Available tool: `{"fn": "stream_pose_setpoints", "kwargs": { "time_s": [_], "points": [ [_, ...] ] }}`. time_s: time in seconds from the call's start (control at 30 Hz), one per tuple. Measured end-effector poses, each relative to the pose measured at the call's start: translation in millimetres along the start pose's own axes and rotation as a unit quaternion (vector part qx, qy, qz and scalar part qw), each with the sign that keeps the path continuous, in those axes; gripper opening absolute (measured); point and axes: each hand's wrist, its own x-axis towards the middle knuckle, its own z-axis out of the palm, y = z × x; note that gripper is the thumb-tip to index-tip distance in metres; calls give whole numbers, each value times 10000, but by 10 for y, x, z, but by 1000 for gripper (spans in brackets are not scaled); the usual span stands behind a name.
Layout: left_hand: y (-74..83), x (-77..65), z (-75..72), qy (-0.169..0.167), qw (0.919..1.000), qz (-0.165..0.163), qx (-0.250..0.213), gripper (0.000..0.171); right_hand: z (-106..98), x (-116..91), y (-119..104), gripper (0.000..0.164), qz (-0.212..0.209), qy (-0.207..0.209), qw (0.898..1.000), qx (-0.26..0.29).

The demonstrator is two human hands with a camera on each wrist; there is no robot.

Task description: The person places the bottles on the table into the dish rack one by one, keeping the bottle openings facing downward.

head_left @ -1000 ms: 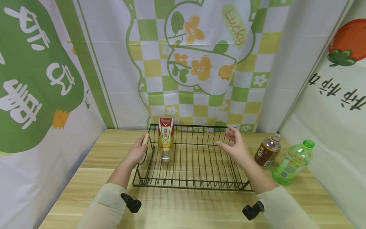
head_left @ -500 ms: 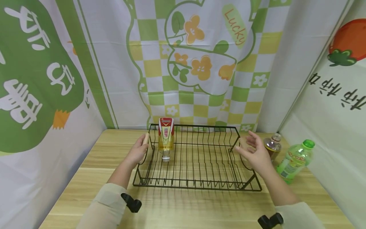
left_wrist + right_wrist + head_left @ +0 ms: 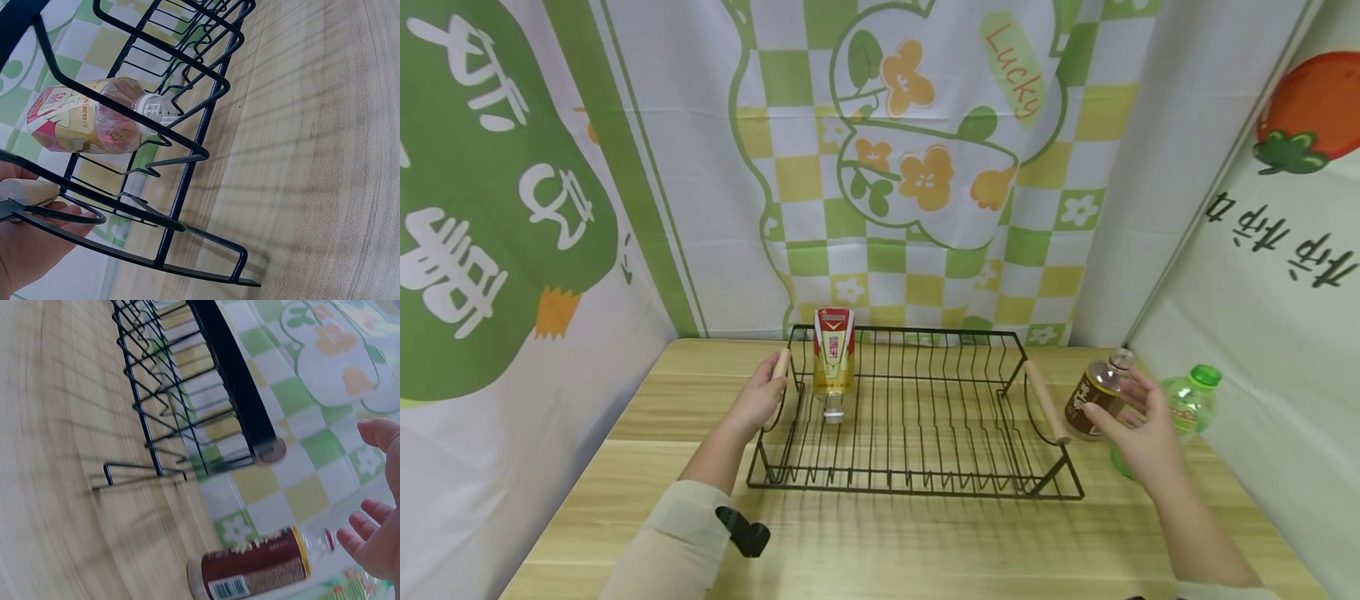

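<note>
At the left end of the black wire dish rack (image 3: 917, 479), my left hand (image 3: 758, 400) grips its wooden handle (image 3: 28, 191). Inside the rack a plastic bottle (image 3: 834, 354) with a red and yellow label leans cap-down, its cap (image 3: 157, 109) low among the wires. My right hand (image 3: 1142, 429) is beside a brown-labelled bottle (image 3: 1086, 400) on the table, thumb and fingers spread apart. In the right wrist view the fingertips are close to that bottle's neck (image 3: 317, 542), with nothing in the palm. Behind the right hand, a green bottle (image 3: 1195, 396) is partly hidden.
The rack's right wooden handle (image 3: 1047, 402) stands near the brown-labelled bottle. All of it rests on a wood-grain table (image 3: 887, 550). A patterned curtain (image 3: 925, 275) closes off the back, with printed cloth (image 3: 1247, 333) along the right side.
My right hand has moved right, from over the rack's right end, past the handle, to the brown-labelled bottle. My left hand and the rack have stayed in place.
</note>
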Motion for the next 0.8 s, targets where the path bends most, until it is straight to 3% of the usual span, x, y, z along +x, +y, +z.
{"fn": "stream_pose_setpoints", "kwargs": {
  "time_s": [0.17, 0.3, 0.6, 0.8],
  "points": [
    [-11, 3, 4, -7, 10000, 6, -3, 63, -135, -50, 117, 87, 260, 312, 9990, -160],
    [-18, 5, -5, -5, 10000, 27, 13, 63, -224, -73, 182, 85, 431, 823, 9955, -196],
    [-10, 3, 2, 15, 10000, 4, 69, 63, -397, -52, 256, 78, 1032, 1942, 9751, 303],
    [12, -22, 1, 37, 9999, 24, 102, 63, -447, -3, 332, 81, 1304, 1956, 9718, 200]
  ]
}}
